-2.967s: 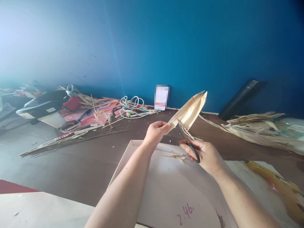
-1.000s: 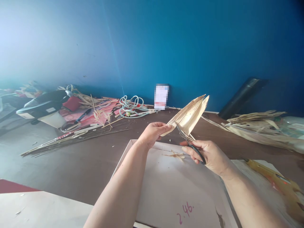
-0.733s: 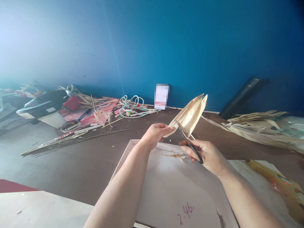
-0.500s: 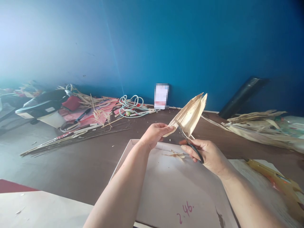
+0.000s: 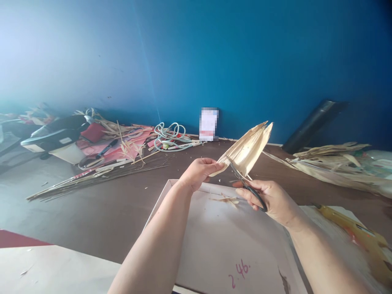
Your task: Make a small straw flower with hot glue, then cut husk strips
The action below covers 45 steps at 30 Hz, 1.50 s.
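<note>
My left hand (image 5: 202, 173) pinches the lower left end of a dried corn husk (image 5: 245, 151), a pale, creased sheet that fans up and to the right. My right hand (image 5: 269, 200) is closed round the dark handles of a pair of scissors (image 5: 255, 194). Their blades point up and left and lie against the husk close to my left fingertips. Whether the blades are fully closed is hard to make out. Beneath both hands is a white box lid (image 5: 226, 241) with purple handwriting, and a few husk scraps (image 5: 226, 200) lie on it.
Behind on the left, a coiled pale cable (image 5: 171, 136), pink sheets (image 5: 131, 147) and thin sticks (image 5: 92, 179) lie on the brown table (image 5: 128, 220). To the right are more dried husks (image 5: 333, 163), a dark tube (image 5: 315, 124) and a yellow glue gun (image 5: 352, 228). A phone-like card (image 5: 208, 124) leans on the wall.
The husk's upper end has tilted slightly right. My right hand and the scissors have shifted a little to the right, while my left hand keeps its pinch in nearly the same place.
</note>
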Available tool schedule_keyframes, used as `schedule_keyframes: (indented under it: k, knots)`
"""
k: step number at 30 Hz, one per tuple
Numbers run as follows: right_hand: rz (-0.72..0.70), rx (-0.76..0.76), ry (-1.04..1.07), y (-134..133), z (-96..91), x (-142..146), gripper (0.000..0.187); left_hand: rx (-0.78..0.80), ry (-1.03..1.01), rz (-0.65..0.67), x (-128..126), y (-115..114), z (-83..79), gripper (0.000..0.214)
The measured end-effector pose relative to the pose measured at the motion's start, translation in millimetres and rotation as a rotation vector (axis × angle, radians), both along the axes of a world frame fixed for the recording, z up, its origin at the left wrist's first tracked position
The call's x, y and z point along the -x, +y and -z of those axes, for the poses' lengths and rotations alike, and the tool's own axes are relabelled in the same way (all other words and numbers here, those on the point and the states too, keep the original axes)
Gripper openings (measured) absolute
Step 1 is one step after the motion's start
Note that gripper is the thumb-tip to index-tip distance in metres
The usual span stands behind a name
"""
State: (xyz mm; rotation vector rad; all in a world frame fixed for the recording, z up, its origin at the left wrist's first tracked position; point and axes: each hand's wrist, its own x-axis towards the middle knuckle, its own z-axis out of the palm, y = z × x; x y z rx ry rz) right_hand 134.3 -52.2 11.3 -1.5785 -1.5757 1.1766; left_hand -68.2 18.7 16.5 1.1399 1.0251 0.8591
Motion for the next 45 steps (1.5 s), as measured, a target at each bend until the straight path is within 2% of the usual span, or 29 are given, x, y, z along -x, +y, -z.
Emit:
schedule_keyframes:
  k: [10, 29, 38, 41, 45]
  knots:
    - [-0.026, 0.023, 0.021, 0.1, 0.7, -4.8, 0.047, 0.010, -0.026, 0.064, 3.5, 2.7, 3.4, 0.044]
    - [-0.081, 0.094, -0.020, 2.0, -0.7, -15.4, 0.044, -0.069, 0.149, 0.068, 6.1, 4.4, 4.6, 0.044]
    - [-0.009, 0.049, 0.023, 5.2, -4.7, -9.1, 0.043, -0.081, 0.025, 0.179, 5.5, 8.9, 13.2, 0.027]
    - [-0.023, 0.035, 0.042, 5.3, -0.4, -7.7, 0.042, -0.029, 0.011, 0.133, 2.3, 9.4, 15.6, 0.023]
    - [-0.059, 0.039, 0.072, 4.7, 2.8, -2.3, 0.042, 0.020, -0.029, -0.007, -2.1, 9.5, 16.9, 0.022]
